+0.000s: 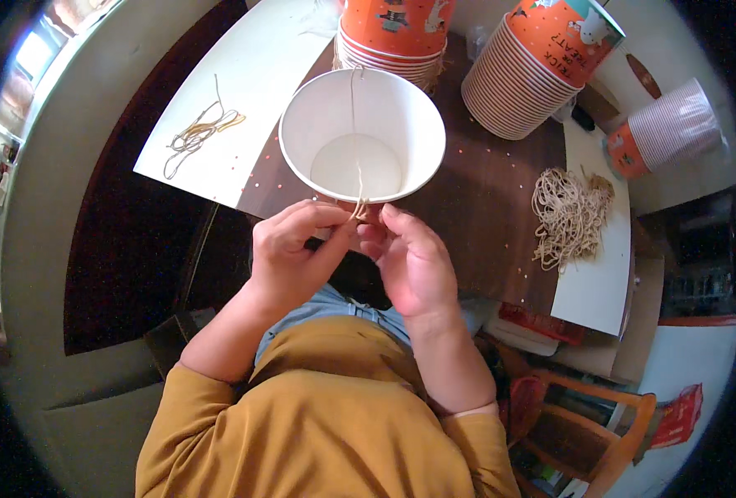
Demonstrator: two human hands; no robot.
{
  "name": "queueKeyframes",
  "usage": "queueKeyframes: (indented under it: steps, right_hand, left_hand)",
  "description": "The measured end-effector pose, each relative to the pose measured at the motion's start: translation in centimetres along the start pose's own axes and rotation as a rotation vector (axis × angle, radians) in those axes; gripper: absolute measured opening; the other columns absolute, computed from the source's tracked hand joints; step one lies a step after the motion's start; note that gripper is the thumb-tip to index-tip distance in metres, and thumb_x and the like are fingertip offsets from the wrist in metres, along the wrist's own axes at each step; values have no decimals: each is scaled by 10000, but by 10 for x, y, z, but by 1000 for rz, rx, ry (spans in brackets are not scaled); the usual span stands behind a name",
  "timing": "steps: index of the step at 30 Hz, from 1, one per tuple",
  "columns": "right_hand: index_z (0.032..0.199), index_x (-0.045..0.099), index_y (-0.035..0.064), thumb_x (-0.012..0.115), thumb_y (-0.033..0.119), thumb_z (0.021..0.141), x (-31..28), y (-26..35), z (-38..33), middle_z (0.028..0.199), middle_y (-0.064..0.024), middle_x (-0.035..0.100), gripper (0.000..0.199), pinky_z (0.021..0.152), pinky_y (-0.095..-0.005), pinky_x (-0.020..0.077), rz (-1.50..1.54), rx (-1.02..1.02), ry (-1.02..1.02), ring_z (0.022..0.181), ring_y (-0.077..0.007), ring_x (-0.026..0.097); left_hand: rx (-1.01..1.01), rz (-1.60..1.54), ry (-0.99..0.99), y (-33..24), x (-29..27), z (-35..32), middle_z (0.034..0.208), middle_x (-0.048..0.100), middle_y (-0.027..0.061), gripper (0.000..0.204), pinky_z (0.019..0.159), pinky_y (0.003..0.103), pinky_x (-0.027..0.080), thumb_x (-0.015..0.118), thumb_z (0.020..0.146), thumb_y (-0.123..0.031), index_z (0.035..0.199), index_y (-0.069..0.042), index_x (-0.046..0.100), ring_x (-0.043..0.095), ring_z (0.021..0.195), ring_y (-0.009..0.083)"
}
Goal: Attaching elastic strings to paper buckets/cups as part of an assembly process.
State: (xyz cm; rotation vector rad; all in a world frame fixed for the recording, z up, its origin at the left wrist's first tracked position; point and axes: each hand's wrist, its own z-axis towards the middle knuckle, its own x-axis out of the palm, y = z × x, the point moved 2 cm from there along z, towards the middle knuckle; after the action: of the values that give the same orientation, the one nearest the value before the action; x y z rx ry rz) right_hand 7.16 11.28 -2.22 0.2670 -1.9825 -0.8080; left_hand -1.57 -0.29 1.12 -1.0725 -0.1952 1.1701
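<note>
String (354, 108) met bucket (401, 124) at 12 o'clock; left hand (293, 241) pinched 6 o'clock end, tying seemed unfinished; right hand's (418, 266) grip unclear

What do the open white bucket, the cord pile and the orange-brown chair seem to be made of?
White bucket: probably stiff paperboard, smooth with a soft sheen; the thin wall and rounded rim suggest it.
Cord pile: perhaps cotton or jute, matte, judging by its pale, limp, looping strands.
Chair: likely wood, seemingly varnished, from its smooth orange-brown bars.
</note>
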Motion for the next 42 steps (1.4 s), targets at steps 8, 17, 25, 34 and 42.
queueKeyframes:
  steps: [8,17,25,34,42]
  right_hand:
    - [930,700,88,655,249,862,11,-3,1,891,4,684,180,683,-217,426,-105,-46,101,742,-67,570]
    - [944,687,71,646,185,860,-5,7,3,879,-11,673,147,745,-231,464,-326,-127,60,777,-70,584]
    - [947,660,15,636,141,859,2,36,-3,836,-89,677,155,701,-318,505,-1022,-375,39,745,-176,633]
    - [799,578,46,674,178,780,13,40,-3,839,-102,606,164,723,-429,392,-1693,-857,-87,814,-301,567]
    - [1061,612,80,730,180,737,11,39,-26,1028,-75,595,358,808,-393,402,-1577,-1279,-186,936,-259,560]
  left_hand:
    - [-111,-123,65,3,-1,0,795,677,98,73,616,239,544,691,781,5,848,13,661,665,700,129]
    - [-173,-67,53,6,-9,2,762,677,91,74,633,246,542,694,773,-2,840,10,665,662,697,127]
    - [-217,-86,76,4,-12,5,765,680,98,96,631,247,535,689,765,-11,856,14,674,664,689,127]
    - [-353,-276,183,5,-11,5,781,681,75,108,650,230,526,664,822,-27,900,47,668,637,722,93]
    - [-355,-452,49,3,-16,7,792,669,65,80,599,222,506,654,836,-18,891,39,649,611,691,84]
